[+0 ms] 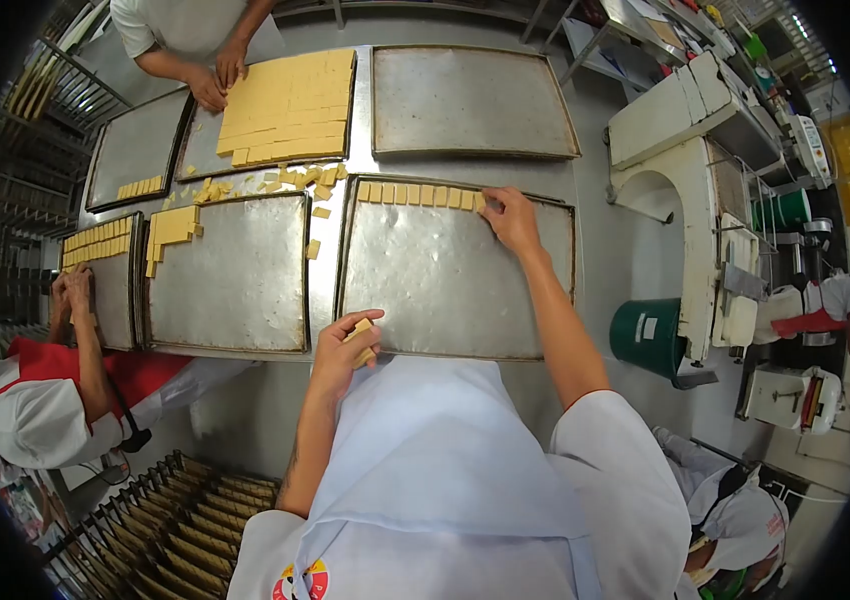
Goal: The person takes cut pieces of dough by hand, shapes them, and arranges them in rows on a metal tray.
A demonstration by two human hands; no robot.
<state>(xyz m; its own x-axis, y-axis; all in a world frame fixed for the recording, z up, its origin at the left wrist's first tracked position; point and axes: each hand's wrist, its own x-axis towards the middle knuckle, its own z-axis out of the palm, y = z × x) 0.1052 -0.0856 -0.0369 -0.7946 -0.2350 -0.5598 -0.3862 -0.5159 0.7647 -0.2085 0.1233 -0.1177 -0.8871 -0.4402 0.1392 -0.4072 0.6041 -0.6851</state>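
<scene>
My left hand (344,350) is closed around a few yellow rectangular dough pieces (363,332), near the front left corner of a metal baking tray (445,280). Along that tray's far edge runs a row of several dough pieces (414,195), standing side by side with narrow gaps. At the right end of this row my right hand (512,222) pinches a dough piece (481,202), whose far side the fingers partly cover. Most of the tray's surface is bare metal.
Another tray (475,105) lies behind mine. A tray of cut dough (290,100) lies far left, beneath a person's hands (220,82); loose scraps (300,178) litter the table nearby. Another person's hands (73,290) work at left. A green bucket (645,335) stands right.
</scene>
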